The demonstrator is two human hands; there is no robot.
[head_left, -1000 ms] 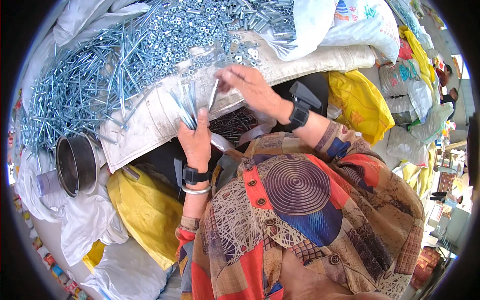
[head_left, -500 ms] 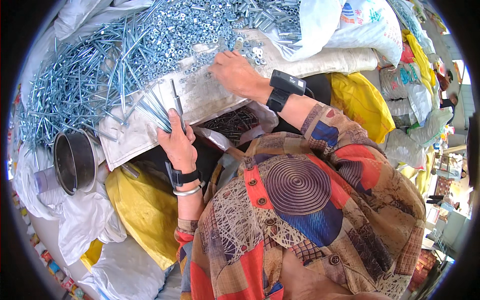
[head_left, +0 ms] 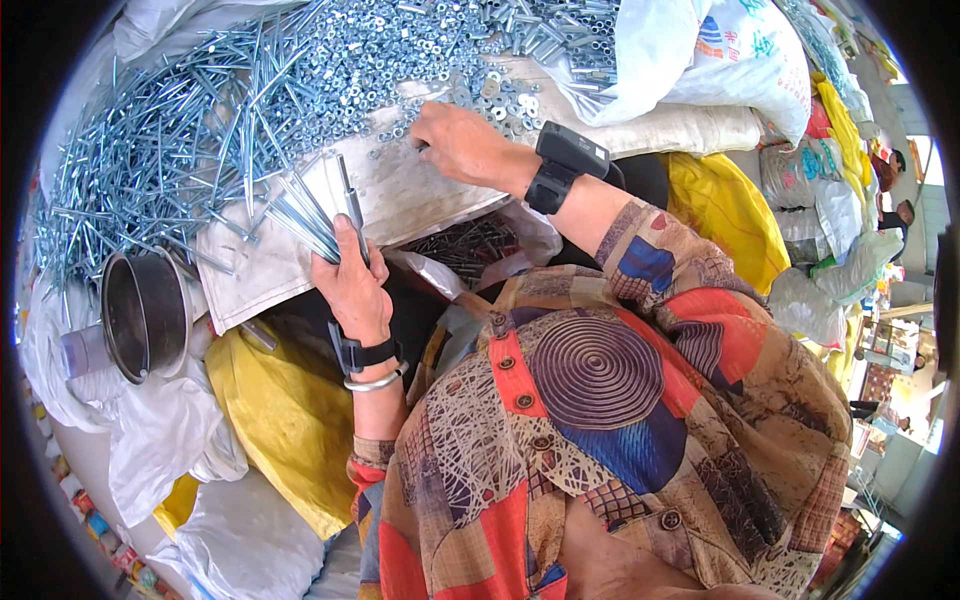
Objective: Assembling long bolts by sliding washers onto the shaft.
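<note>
My left hand is closed around a fanned bundle of long thin silver bolts. Held apart from that fan, one bolt with a thicker sleeve points up between thumb and fingers. Over the near edge of the loose hardware, my right hand has its fingers curled together; whatever is between the fingertips is too small to make out. Flat washers lie just beyond that hand. Small nuts are heaped farther off, and a large pile of long bolts spreads to the left.
Metal sleeves lie at the far right beside a white sack. A dark round pot stands at the left. Yellow sacks flank me. Below the pale work cloth, an open bag holds dark bolts.
My right hand has shifted slightly left, and its fingers are curled more tightly. My left hand stays nearly still with the same bundle of bolts.
</note>
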